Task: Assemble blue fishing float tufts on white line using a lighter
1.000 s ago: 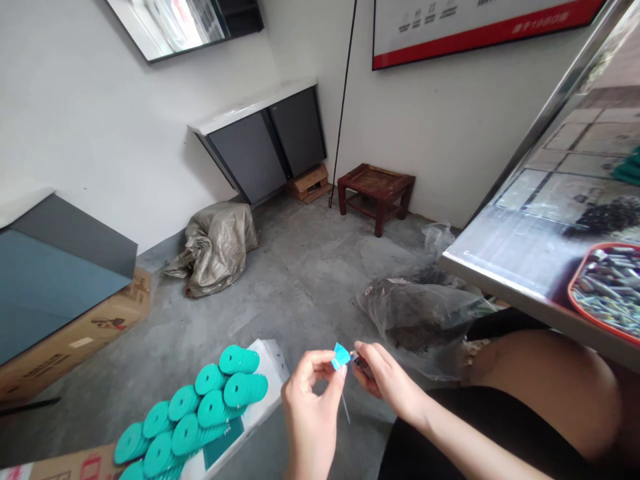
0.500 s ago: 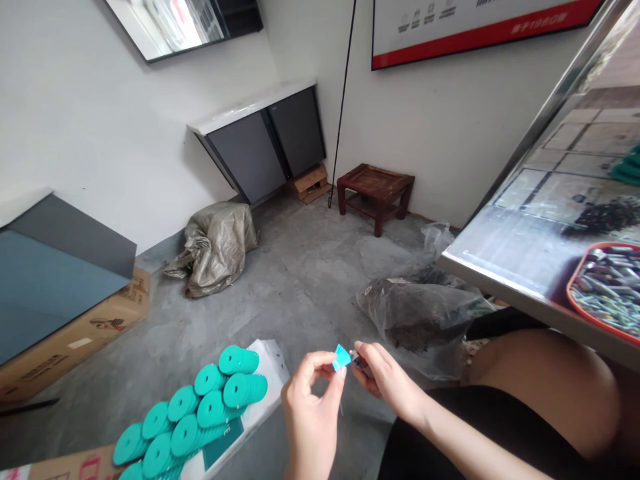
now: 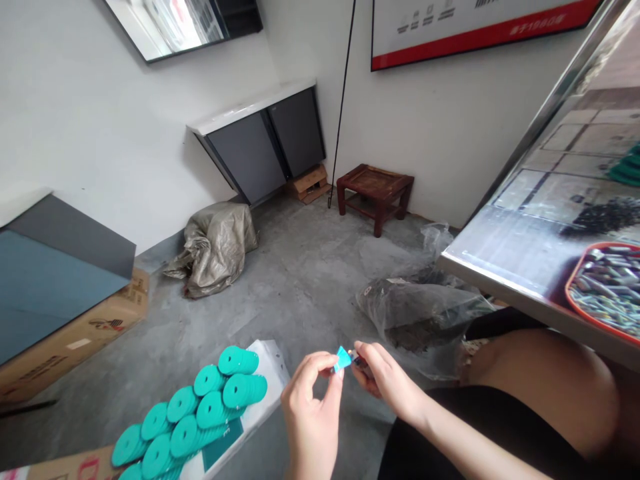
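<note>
In the head view, the left hand point(image 3: 311, 413) is curled, thumb and forefinger pinching a small blue tag point(image 3: 342, 359) in front of the lap. The right hand point(image 3: 384, 380) is pressed in from the right, fingertips closed on a small dark piece point(image 3: 357, 360) touching the tag. The tag tilts up toward the left; its long axis is unclear. Stacks of teal discs point(image 3: 200, 410) lie lower left.

Landmark: my knee point(image 3: 545, 380).
Left of it: bare floor point(image 3: 300, 280), open to my grip.
Ahead: plastic bag point(image 3: 420, 317) blocks.
Above, right: desk point(image 3: 505, 267) edge overhangs.
Far left: teal discs point(image 3: 200, 413) crowd.
</note>
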